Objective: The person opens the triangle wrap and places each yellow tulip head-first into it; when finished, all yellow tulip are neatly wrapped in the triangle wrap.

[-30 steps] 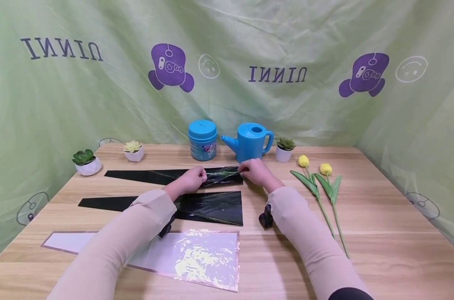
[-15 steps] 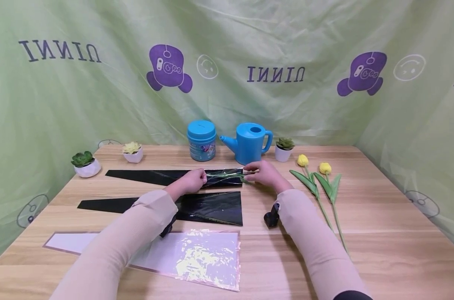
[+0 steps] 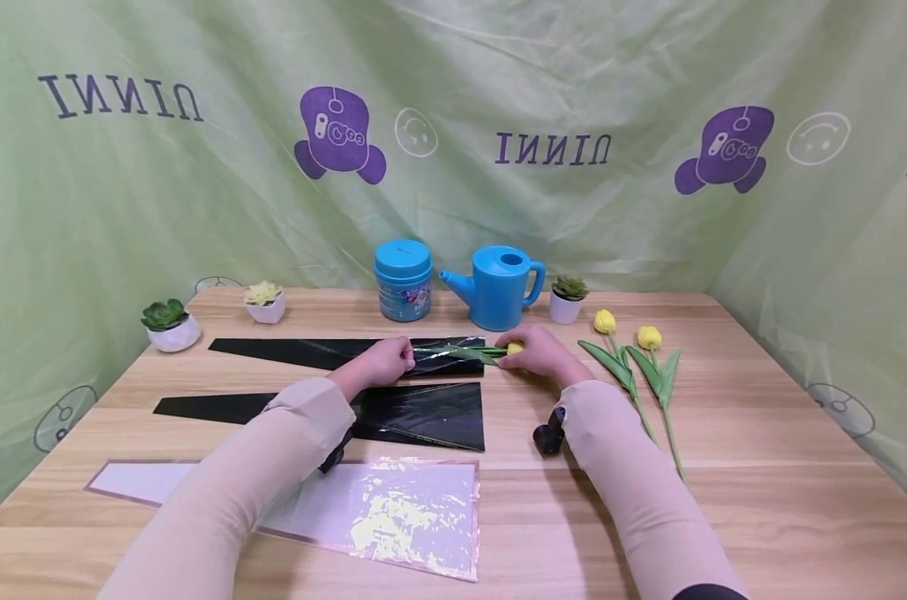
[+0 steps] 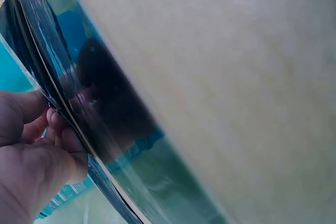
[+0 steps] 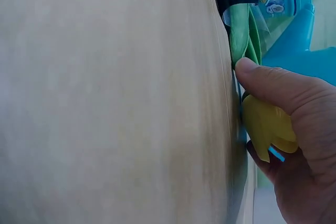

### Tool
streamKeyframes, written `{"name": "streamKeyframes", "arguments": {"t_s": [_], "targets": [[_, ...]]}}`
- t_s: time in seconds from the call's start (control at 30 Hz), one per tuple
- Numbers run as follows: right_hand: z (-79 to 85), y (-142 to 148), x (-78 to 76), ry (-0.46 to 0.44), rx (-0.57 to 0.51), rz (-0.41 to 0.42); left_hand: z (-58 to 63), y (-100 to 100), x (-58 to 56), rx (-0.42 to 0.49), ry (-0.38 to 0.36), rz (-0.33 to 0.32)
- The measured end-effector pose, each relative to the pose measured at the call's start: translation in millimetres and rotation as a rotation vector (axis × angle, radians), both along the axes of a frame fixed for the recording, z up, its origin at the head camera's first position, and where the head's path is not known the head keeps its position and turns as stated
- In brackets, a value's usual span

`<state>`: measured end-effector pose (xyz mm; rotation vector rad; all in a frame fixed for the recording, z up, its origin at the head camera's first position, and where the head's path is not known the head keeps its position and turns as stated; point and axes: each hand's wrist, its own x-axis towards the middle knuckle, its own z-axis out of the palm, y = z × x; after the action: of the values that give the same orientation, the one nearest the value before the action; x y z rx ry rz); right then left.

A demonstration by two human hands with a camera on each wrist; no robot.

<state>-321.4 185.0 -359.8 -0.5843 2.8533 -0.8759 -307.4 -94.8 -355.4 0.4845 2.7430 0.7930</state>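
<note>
My left hand (image 3: pixel 384 358) pinches the edge of the far black flower sleeve (image 3: pixel 273 351), a long tapered wrapper with a clear glossy film. In the left wrist view, thumb and curled fingers grip the sleeve's edge (image 4: pixel 71 111). My right hand (image 3: pixel 538 353) holds a yellow tulip (image 5: pixel 262 124) at its head, thumb on the near side and fingers behind. The tulip's green leaves (image 5: pixel 241 32) stick out of the sleeve's wide right end; its stem runs leftward inside, under the film.
A second black sleeve (image 3: pixel 423 417) and a white one with a pink border (image 3: pixel 416 517) lie nearer. Two yellow tulips (image 3: pixel 604 322) lie at right. Behind stand a blue tub (image 3: pixel 404 283), a blue watering can (image 3: pixel 497 287) and small potted succulents (image 3: pixel 174 325).
My right hand has moved right from the sleeve's wide end, and the tulip's leaves and yellow head now show outside it. My left hand has stayed in place on the sleeve.
</note>
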Motion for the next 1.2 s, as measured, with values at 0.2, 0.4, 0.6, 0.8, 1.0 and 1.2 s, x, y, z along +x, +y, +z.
{"name": "streamKeyframes", "arguments": {"t_s": [0.2, 0.4, 0.6, 0.8, 1.0, 1.2], "targets": [[-1.0, -4.0, -0.6, -0.002, -0.022, -0.025, -0.9, -1.6, 1.1, -0.002, 0.031, -0.009], [-1.2, -9.0, 0.5, 0.001, -0.025, -0.043, -1.3, -1.1, 2.3, -0.032, 0.038, -0.019], [1.8, -16.4, 1.8, 0.011, -0.027, -0.038, -0.8, -0.5, 1.7, -0.029, 0.071, -0.011], [5.7, -25.4, 0.8, 0.033, -0.014, 0.003, 0.0, 0.4, 1.2, -0.014, 0.082, -0.024], [7.4, -31.5, -1.3, 0.017, -0.038, -0.013, 1.3, 1.3, 0.7, -0.008, 0.063, -0.013], [4.2, -31.1, -2.3, 0.003, -0.044, -0.007, 0.9, 1.3, 1.4, -0.016, 0.034, -0.01]]}}
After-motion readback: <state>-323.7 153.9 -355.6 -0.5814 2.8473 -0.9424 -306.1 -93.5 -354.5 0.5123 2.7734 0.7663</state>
